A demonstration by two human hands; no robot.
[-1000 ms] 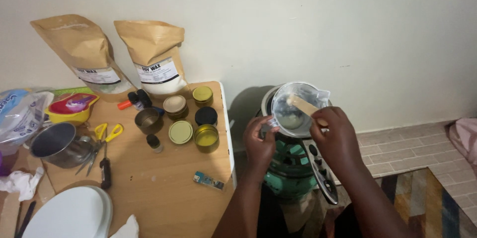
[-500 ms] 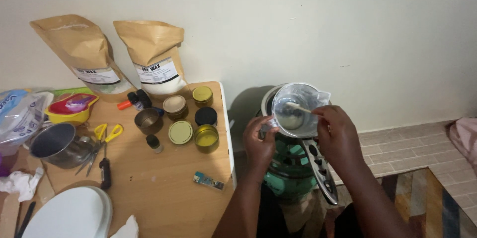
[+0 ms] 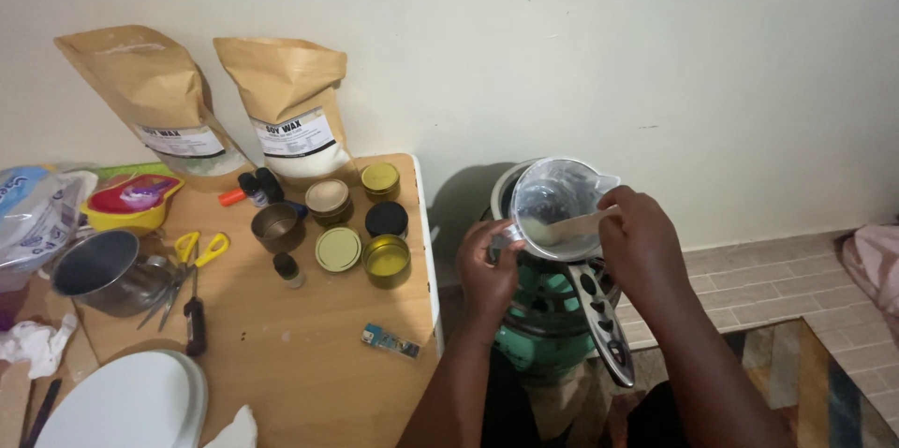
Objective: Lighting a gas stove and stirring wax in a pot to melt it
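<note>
Fingers [image 3: 613, 223] pinching stick [image 3: 581, 225], jug [image 3: 554, 200] gripped

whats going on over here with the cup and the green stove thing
A person holds a clear plastic measuring cup over a pot on a green stove. The left hand grips the cup's side; the right hand holds a flat wooden stick dipped into the pale stuff inside. On the wooden table beside them sit small tins, scissors and two brown paper bags.

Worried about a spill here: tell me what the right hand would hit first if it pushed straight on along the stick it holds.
Likely the clear measuring jug: the right hand points its wooden stick leftward into it, so the far inner wall comes first, though depth is unclear.
</note>
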